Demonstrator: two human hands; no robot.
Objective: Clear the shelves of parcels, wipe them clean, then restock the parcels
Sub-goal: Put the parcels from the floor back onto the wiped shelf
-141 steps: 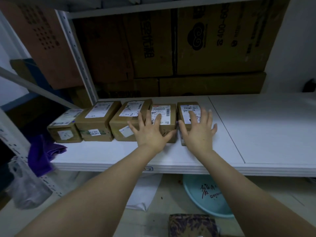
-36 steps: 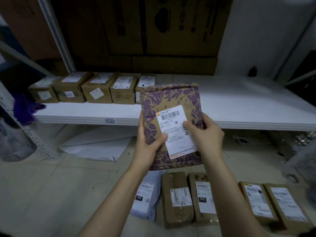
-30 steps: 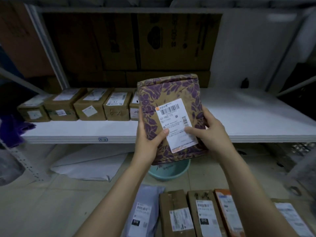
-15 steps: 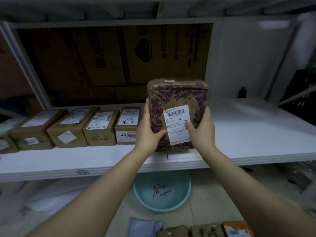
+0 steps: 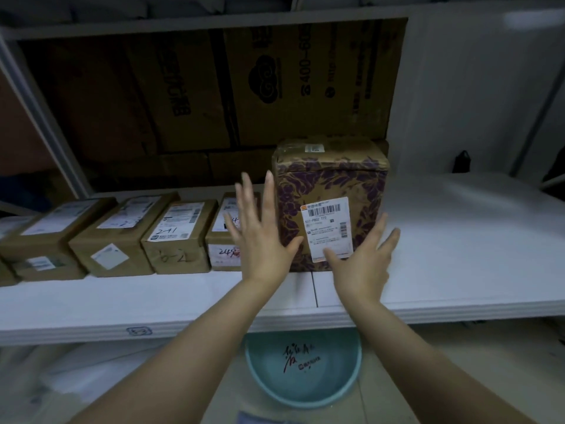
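Purple-patterned parcel (image 5: 331, 179) upright on shelf (image 5: 464, 240) | left hand (image 5: 260, 240) splayed, gripping nothing | right hand (image 5: 362, 266) likewise

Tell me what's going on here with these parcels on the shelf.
A person is restocking the white shelf. The purple-patterned parcel stands upright on it, right of a row of brown boxes. The left hand and right hand are open, fingers spread, at either side of its front. A blue basin sits below the shelf.
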